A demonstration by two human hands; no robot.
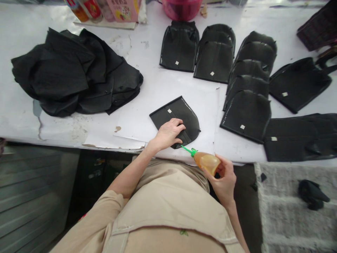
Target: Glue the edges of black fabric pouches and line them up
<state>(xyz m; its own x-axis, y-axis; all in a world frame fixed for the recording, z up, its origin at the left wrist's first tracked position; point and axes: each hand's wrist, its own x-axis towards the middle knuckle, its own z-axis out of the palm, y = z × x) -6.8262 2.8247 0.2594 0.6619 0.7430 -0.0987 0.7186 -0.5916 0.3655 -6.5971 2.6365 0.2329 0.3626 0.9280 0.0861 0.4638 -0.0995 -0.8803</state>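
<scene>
A black arched fabric piece [185,109] with a small white label lies on the white tabletop in front of me, its straight edge toward the upper left. My left hand [170,133] rests on top of this piece, thumb and fingers apart, pressing it to the table. Shiny wet-looking streaks run along its curved rim. My right hand [223,175] is closed around a soft squeeze bottle [206,161] of amber liquid. The bottle is tilted, and its green nozzle tip touches or nearly touches the piece's lower edge, close to my left thumb.
Overlapping similar black pieces [246,109] lie in rows to the right. A heap of black fabric [71,73] sits at the left. Bottles and a pink carton [123,10] stand at the back beside a pink tub [181,8]. A grey textured surface [284,218] is at lower right.
</scene>
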